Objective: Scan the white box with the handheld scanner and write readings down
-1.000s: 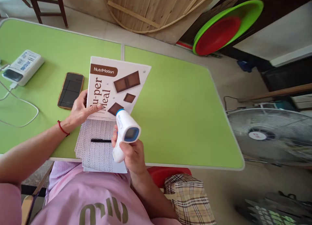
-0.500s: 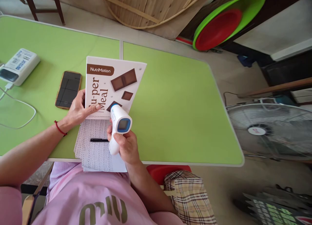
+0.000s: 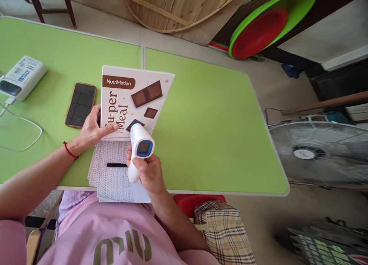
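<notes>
My left hand grips the left edge of a white NutriMotion box, its thumb across the printed front; the other fingers are hidden behind it. The box is tilted up and shows pictures of chocolate pieces. In my right hand is a white and blue infrared thermometer, its nose close against the lower part of the box and its small screen towards me. Below the box lie sheets of written paper at the table's near edge, with a black pen on top.
A smartphone lies left of the box on the green table. Farther left is a white power bank with a cable. A fan stands beyond the table's right end. A plaid cloth hangs below the near edge.
The thermometer has tipped very slightly to the left and its screen looks darker. Both hands keep their grips, and the box stays almost where it was.
</notes>
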`<state>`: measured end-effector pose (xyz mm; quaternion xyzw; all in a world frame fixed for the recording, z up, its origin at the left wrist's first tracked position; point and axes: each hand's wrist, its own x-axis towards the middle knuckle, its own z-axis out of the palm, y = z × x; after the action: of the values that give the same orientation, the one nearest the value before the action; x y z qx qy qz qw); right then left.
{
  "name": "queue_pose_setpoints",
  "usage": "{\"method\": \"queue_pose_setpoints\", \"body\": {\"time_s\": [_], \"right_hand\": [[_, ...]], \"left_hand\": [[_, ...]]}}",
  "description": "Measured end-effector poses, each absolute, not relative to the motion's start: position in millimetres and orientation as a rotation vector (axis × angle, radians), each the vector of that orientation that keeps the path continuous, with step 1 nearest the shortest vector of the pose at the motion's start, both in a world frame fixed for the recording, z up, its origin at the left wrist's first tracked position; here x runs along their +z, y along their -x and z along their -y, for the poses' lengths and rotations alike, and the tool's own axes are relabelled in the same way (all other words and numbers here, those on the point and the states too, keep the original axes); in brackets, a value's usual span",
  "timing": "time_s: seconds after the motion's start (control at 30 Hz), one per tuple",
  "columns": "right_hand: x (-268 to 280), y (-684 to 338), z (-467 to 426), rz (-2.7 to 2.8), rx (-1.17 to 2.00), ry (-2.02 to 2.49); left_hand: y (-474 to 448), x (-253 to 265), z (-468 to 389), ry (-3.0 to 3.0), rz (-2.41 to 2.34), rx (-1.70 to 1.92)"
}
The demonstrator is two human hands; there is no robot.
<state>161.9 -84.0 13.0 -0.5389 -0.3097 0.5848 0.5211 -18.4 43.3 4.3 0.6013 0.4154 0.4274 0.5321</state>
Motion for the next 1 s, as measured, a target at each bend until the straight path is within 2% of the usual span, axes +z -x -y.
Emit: {"method": "queue_pose_setpoints", "body": {"time_s": [1.0], "right_hand": [[14.2, -162.6, 82.5, 0.758, 1.447, 1.245]], "left_hand": [[18.6, 11.8, -43.6, -1.503, -0.929, 1.009]]}}
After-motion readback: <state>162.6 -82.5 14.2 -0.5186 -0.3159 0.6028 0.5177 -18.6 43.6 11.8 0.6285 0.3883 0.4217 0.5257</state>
